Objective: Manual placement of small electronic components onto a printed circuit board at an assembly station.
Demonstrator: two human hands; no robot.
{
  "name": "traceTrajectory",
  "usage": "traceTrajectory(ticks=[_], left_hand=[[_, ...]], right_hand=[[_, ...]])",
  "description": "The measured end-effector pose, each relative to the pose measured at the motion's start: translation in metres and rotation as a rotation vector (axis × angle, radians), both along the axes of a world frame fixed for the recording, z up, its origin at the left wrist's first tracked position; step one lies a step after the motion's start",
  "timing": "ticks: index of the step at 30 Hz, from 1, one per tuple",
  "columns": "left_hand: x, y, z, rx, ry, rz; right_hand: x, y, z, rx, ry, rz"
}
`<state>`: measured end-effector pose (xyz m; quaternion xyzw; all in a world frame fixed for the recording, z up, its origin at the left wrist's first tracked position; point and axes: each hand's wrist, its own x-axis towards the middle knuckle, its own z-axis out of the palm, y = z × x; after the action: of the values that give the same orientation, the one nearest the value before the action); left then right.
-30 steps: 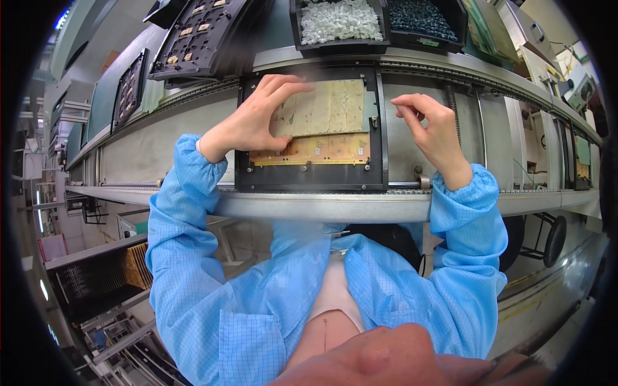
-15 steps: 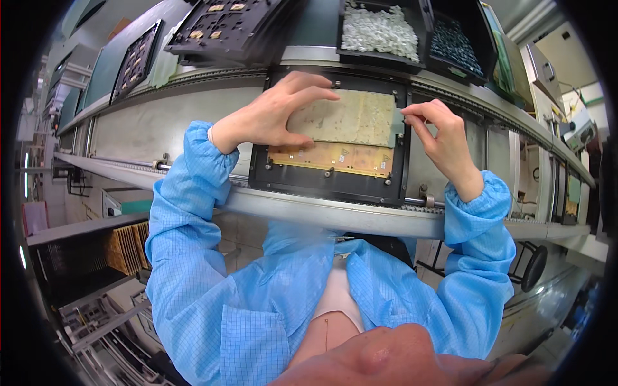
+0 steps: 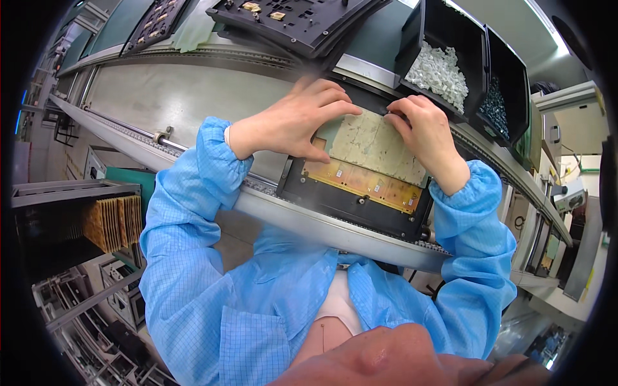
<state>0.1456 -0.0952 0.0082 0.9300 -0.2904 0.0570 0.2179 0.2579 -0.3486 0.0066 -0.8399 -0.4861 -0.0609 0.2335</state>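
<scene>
A worn beige-grey plate (image 3: pixel 373 145) lies over a yellow-orange circuit board (image 3: pixel 357 182), whose near strip shows. Both sit in a black frame (image 3: pixel 341 207) with small posts along its sides. My left hand (image 3: pixel 290 122) spans the plate's left end, fingers apart, fingertips by the far edge and thumb by the near edge. At the far side of the frame, my right hand (image 3: pixel 428 135) has thumb and forefinger pinched together by the plate's far edge. A tiny dark bit shows at those fingertips; I cannot make out what it is.
The frame rests on metal conveyor rails (image 3: pixel 328 235). Beyond it stand a black bin of white pieces (image 3: pixel 441 74) and another of dark pieces (image 3: pixel 494 109). Stacked black frames (image 3: pixel 302 29) lie at the far left. A rack of orange boards (image 3: pixel 112 222) stands at lower left.
The view has turned, so the frame appears tilted and the bins sit further right. My right hand has gone from the frame's right edge to its far edge. My left hand stays around the plate's left end.
</scene>
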Motion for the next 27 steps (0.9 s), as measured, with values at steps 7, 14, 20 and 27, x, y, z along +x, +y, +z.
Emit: traceTrajectory(ticks=[7, 14, 20, 27], left_hand=[[0.003, 0.022, 0.007, -0.037, -0.005, 0.005], [-0.012, 0.051, 0.011, -0.035, -0.103, 0.021], [-0.026, 0.075, 0.019, -0.186, -0.066, 0.057], [-0.06, 0.091, 0.017, -0.134, -0.087, 0.179]], right_hand=[[0.007, 0.027, 0.005, -0.046, -0.012, 0.004], [-0.002, 0.055, 0.024, -0.039, -0.002, 0.035], [-0.014, 0.003, 0.036, 0.05, 0.046, -0.05], [-0.059, -0.051, 0.021, 0.114, 0.187, -0.141]])
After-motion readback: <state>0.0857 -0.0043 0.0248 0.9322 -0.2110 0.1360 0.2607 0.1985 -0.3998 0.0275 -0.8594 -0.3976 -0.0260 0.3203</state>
